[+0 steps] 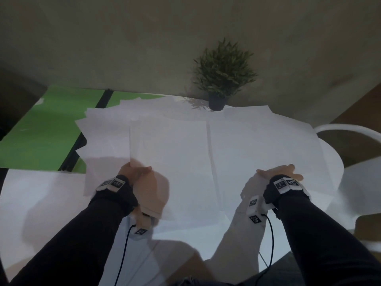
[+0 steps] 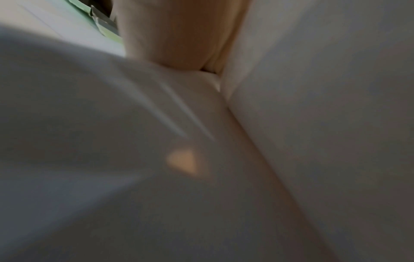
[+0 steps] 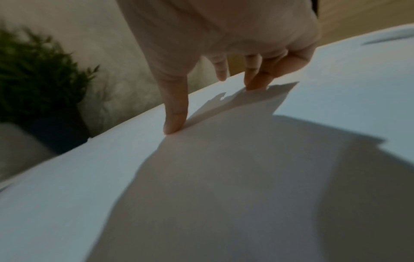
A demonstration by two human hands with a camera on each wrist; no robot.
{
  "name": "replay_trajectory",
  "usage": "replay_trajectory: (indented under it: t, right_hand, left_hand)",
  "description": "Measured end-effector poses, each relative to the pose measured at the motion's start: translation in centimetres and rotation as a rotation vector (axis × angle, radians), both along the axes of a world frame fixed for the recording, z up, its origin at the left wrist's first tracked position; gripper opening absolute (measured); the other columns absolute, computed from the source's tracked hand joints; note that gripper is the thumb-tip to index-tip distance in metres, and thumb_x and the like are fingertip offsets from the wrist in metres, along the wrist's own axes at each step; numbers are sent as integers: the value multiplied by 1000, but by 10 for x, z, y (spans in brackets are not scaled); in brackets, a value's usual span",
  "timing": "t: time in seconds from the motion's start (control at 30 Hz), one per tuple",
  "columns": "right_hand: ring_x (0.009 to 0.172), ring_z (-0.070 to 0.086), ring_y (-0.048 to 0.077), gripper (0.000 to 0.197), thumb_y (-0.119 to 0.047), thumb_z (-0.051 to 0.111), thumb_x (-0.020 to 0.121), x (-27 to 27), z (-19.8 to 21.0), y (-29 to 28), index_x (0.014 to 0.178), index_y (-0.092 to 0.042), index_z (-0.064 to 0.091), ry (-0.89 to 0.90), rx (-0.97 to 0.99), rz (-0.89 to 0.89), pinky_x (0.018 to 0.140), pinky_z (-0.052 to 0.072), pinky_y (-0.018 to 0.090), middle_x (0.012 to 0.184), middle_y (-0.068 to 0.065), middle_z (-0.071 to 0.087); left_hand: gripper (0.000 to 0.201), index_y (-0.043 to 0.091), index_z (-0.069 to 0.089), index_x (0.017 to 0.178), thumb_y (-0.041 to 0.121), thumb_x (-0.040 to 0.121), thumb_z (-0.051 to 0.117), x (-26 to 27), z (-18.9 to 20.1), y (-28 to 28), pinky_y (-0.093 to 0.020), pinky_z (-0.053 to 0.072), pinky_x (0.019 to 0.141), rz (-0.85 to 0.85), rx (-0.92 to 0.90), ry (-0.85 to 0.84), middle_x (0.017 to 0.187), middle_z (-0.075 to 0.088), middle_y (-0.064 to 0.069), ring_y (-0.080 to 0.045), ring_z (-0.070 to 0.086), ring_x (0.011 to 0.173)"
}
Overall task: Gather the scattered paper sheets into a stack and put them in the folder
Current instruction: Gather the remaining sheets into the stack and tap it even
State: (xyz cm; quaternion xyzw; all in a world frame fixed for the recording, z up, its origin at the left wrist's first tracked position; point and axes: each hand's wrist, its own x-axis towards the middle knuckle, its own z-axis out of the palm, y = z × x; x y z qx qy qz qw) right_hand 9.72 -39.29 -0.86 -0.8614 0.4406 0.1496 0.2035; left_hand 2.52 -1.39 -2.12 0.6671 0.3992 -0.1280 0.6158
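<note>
At six o'clock the left hand (image 1: 137, 174) pinches a raised sheet (image 1: 167, 149); the right hand (image 1: 278, 172) presses spread fingertips (image 3: 175, 124) on the sheets (image 1: 257, 145) at four. The rest fan out toward ten, over the open green folder (image 1: 41, 131). Beyond, at one, stands a plant (image 1: 222, 77). Risk: the thin sheet may buckle, or loose ones slide off the table (image 1: 329, 172).

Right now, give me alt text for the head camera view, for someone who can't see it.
Both hands work on white paper sheets spread over a white table: the left hand pinches one sheet's edge, the right hand rests flat on another. An open green folder lies far left, a potted plant behind.
</note>
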Motion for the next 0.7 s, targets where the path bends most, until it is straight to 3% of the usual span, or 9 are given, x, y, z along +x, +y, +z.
replay_trajectory:
  t: [0.13, 0.2, 0.27, 0.37, 0.47, 0.53, 0.63, 0.7]
  right_hand:
    - [108, 54, 40, 79, -29, 80, 66, -4, 2, -9, 125, -9, 31, -52, 67, -34, 84, 44, 48, 125, 21, 45]
    - [118, 50, 38, 80, -17, 78, 71, -3, -4, -16, 135, -7, 30, -135, 179, -36, 91, 42, 45, 136, 20, 43]
    - [127, 43, 35, 76, -13, 72, 80, -2, -4, -22, 142, -3, 28, -192, 273, -48, 97, 39, 43, 144, 17, 37]
    - [120, 50, 36, 71, -16, 71, 81, 1, -3, -23, 138, -3, 30, -283, 284, -89, 93, 43, 41, 135, 22, 46]
    - [106, 57, 35, 69, -13, 66, 82, 2, 1, -15, 139, -12, 28, -485, 273, -194, 87, 45, 38, 125, 23, 54]
    - [111, 55, 33, 75, -9, 60, 86, 3, 5, -10, 147, -22, 19, -576, 303, -282, 93, 43, 37, 133, 22, 49]
    - [122, 50, 33, 104, -6, 70, 79, 2, 11, -6, 150, -24, -4, -490, 298, -234, 99, 41, 40, 142, 21, 39]
    - [113, 55, 34, 95, -7, 70, 77, 1, 12, -4, 149, -14, 7, -425, 340, -198, 90, 45, 37, 130, 21, 49]
  left_hand:
    - [36, 2, 61, 100, 13, 71, 79, 2, -7, 4, -54, 48, 94, 2, 16, -1, 105, 66, -22, -40, 62, 99]
    - [40, 2, 62, 101, 14, 69, 81, 3, -12, 7, -55, 49, 93, 5, 15, -2, 106, 67, -23, -40, 63, 99]
    - [34, 3, 63, 96, 13, 68, 81, 4, -13, 7, -54, 49, 93, 2, 14, 1, 105, 67, -23, -40, 63, 99]
    - [20, 6, 63, 84, 10, 72, 78, 3, -9, 5, -52, 49, 93, -15, 6, -4, 102, 66, -23, -38, 63, 95]
    - [30, 1, 64, 99, 9, 73, 77, 2, -11, 5, -51, 49, 93, -6, 8, -17, 106, 66, -23, -38, 63, 98]
    - [39, 1, 64, 107, 11, 72, 78, 3, -14, 7, -52, 49, 94, -9, 19, -27, 108, 67, -23, -39, 63, 101]
    - [42, 0, 63, 110, 8, 72, 77, 3, -15, 7, -53, 48, 95, -1, 13, -30, 109, 66, -23, -41, 62, 102]
    - [43, -1, 63, 113, 7, 74, 76, 2, -10, 5, -53, 48, 94, -2, 3, -34, 109, 66, -23, -41, 62, 102]
